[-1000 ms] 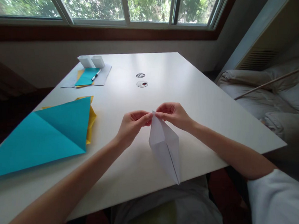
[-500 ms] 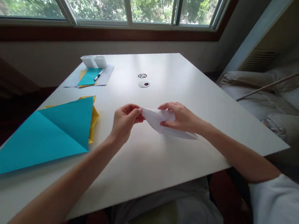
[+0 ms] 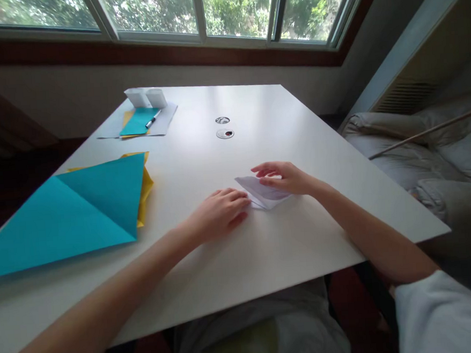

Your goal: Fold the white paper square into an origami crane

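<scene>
White folded paper (image 3: 267,193) lies well in from the bench's (image 3: 273,254) near edge; behind it, space runs back towards two round emblems (image 3: 225,134). Two white boxes (image 3: 156,98) stand near the far-left corner, contents hidden. Half a second ago, the left hand (image 3: 225,210) pinched the paper's tip; now it lies palm-down, touching the left side. The right hand (image 3: 283,178) curves over it; whether either grip is closed, I cannot tell.

Paper (image 3: 256,189) has turned from pointing at the near edge and now appears shorter. Left grip (image 3: 222,212) has released the tip and lowered, palm down. Right grip (image 3: 281,178) has shifted off the tip.
</scene>
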